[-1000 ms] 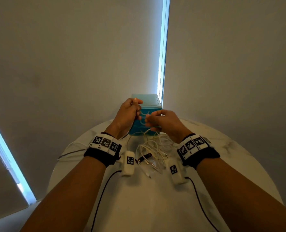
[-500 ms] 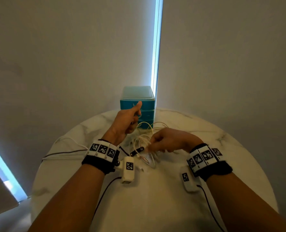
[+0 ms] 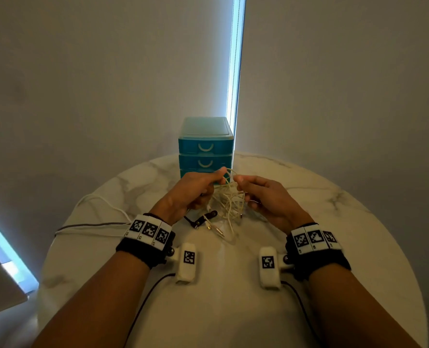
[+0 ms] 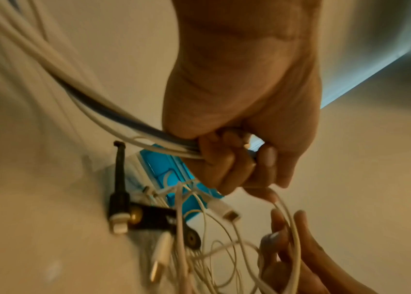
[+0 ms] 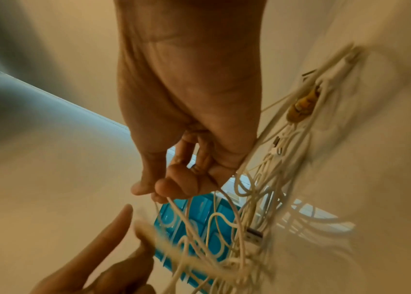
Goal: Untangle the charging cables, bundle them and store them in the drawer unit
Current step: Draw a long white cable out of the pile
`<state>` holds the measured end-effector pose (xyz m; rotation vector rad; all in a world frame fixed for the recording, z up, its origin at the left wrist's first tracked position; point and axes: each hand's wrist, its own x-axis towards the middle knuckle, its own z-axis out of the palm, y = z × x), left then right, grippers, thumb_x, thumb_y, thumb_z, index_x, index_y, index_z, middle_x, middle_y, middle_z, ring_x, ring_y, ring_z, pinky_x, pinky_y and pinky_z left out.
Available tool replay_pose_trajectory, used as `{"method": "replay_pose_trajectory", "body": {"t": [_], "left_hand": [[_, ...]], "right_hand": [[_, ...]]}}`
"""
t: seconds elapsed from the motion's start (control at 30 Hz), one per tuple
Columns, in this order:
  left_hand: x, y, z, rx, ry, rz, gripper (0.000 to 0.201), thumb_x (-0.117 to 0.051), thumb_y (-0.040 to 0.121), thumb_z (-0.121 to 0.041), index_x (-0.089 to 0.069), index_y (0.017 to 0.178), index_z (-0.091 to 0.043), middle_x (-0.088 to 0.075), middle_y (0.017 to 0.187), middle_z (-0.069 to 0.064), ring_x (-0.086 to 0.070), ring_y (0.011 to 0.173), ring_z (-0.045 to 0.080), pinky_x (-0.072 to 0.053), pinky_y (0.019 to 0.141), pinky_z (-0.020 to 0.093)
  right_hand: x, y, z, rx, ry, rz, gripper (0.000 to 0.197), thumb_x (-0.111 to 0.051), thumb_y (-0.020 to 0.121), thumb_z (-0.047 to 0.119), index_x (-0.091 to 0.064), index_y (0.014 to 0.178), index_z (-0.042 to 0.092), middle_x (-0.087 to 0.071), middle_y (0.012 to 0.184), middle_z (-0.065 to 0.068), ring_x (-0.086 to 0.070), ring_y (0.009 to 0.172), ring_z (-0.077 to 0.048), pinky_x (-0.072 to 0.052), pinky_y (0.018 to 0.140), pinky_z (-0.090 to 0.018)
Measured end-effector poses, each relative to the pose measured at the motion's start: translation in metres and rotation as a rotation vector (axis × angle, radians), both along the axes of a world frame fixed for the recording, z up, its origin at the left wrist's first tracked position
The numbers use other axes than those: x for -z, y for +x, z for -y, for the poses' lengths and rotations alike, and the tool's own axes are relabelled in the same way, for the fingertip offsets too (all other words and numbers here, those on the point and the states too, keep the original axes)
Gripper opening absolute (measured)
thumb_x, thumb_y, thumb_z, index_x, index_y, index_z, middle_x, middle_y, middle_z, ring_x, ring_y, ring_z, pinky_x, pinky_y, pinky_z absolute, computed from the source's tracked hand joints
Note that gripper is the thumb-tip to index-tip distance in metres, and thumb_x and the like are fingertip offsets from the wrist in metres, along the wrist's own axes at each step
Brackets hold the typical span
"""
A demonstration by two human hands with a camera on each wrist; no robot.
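A tangle of thin white charging cables [image 3: 229, 200] hangs between my two hands above the round marble table [image 3: 333, 222]. My left hand [image 3: 195, 188] grips a bunch of strands in curled fingers [image 4: 227, 159]. My right hand [image 3: 261, 193] pinches a white strand between thumb and fingertips [image 5: 171, 185]. Loose plugs and a short black cable [image 3: 203, 219] lie on the table under the tangle. The teal drawer unit [image 3: 205, 146] stands just behind the hands with its visible drawers closed.
A white cable and a grey cable [image 3: 93, 226] trail off the table's left edge. A bright window strip [image 3: 234, 71] runs up the wall behind the drawer unit. Bare marble lies near the front edge [image 3: 223, 310].
Both hands have come together and lifted the tangle nearer the drawer unit. The right hand rose from the table surface to meet the left.
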<state>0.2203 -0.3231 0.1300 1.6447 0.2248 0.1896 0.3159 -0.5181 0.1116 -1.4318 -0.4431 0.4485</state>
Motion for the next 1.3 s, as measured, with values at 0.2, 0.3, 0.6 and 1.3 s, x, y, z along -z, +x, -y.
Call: {"method": "replay_pose_trajectory", "body": {"t": [0.2,0.3,0.6,1.3], "left_hand": [[0.001,-0.001,0.003,-0.061,0.092,0.054,0.036,-0.067,0.100,-0.052,-0.078,0.097,-0.019,-0.045,0.056,-0.010,-0.035,0.046,0.008,-0.027,0.045,0.022],[0.003,-0.001,-0.006,-0.155,0.011,0.103,0.027,-0.066,0.102,-0.041,-0.074,0.090,-0.018,-0.037,0.059,-0.007,-0.027,0.050,0.011,-0.022,0.046,0.024],[0.006,0.002,-0.024,-0.330,-0.136,0.175,0.019,-0.059,0.103,-0.032,-0.067,0.091,-0.019,-0.039,0.056,-0.008,-0.026,0.051,0.010,-0.020,0.045,0.023],[-0.001,-0.007,-0.027,-0.300,0.217,0.276,0.043,-0.079,0.083,0.004,-0.076,0.114,-0.024,-0.055,0.068,-0.003,-0.046,0.051,0.002,-0.040,0.047,0.011]], "right_hand": [[-0.001,-0.008,-0.002,0.035,0.059,0.011,0.028,-0.080,0.095,0.022,-0.080,0.116,0.005,-0.075,0.085,-0.002,-0.060,0.061,-0.008,-0.049,0.055,-0.020],[-0.001,-0.004,0.003,0.165,0.190,-0.029,0.025,-0.079,0.096,0.024,-0.079,0.117,0.010,-0.074,0.089,-0.002,-0.063,0.067,-0.010,-0.049,0.057,-0.023],[-0.004,0.002,0.009,0.321,0.431,-0.121,0.039,-0.077,0.099,0.023,-0.071,0.132,0.003,-0.067,0.091,-0.002,-0.068,0.071,-0.010,-0.052,0.059,-0.021],[-0.020,-0.019,0.012,0.231,0.605,-0.104,0.021,-0.072,0.101,0.014,-0.070,0.121,0.010,-0.078,0.116,-0.010,-0.078,0.111,-0.020,-0.060,0.069,-0.017]]}}
